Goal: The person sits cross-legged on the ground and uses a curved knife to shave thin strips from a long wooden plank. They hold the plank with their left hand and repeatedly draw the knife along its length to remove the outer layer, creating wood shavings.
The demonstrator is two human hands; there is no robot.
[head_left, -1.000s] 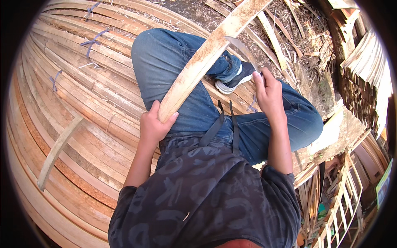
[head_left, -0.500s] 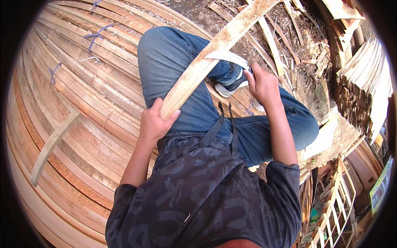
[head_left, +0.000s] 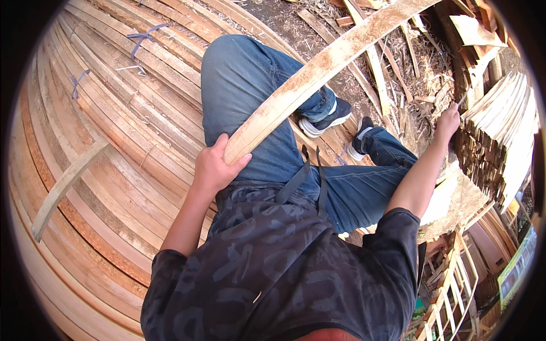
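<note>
My left hand [head_left: 215,167] grips the near end of a long wooden strip [head_left: 304,85], thumb on one edge and fingers on the other. The strip slants up and to the right across my thigh, and its far end runs past the upper edge of the view. Out to the right, my right hand [head_left: 448,122] is closed round the handle of a knife [head_left: 462,99]. Its blade shows only as a thin sliver beyond the fingers, apart from the strip.
Bundled wooden strips [head_left: 131,108], bound with purple ties [head_left: 147,37], spread along my left. One short loose strip [head_left: 68,184] lies across them. A stack of split wood [head_left: 503,128] stands at right, beside a wooden block [head_left: 455,204]. Scraps and shavings litter the ground ahead.
My right hand has swung out to the right with the knife, off the strip's surface. The left hand keeps its grip, while the strip's far end sits further right in view.
</note>
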